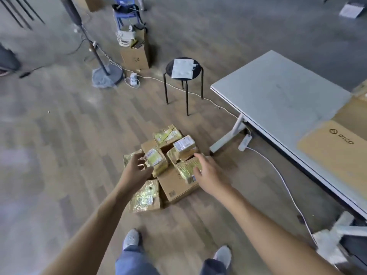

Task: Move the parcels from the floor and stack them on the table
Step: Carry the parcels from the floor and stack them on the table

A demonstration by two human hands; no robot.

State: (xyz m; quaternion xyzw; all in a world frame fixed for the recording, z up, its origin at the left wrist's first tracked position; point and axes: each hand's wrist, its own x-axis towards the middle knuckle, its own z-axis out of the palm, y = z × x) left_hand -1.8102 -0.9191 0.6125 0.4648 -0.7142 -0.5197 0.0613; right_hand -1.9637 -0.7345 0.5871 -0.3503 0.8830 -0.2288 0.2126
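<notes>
**Two open hands reach over parcels heaped on the floor**

Seen from above, a heap of tape-wrapped cardboard parcels (170,153) lies on the wooden floor (59,145), near the foot of a white table (278,92) to the right. The left hand (137,167) hovers over the heap's left side, fingers spread, holding nothing. The right hand (208,175) is also spread open over a parcel on the right side; whether it touches is unclear. A flat cardboard sheet (337,147) lies on the table. A black stool (184,70) stands beyond the heap.

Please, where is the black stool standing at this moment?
In the head view the black stool stands on the floor in the upper middle, beyond the pile of parcels and left of the table.
</notes>
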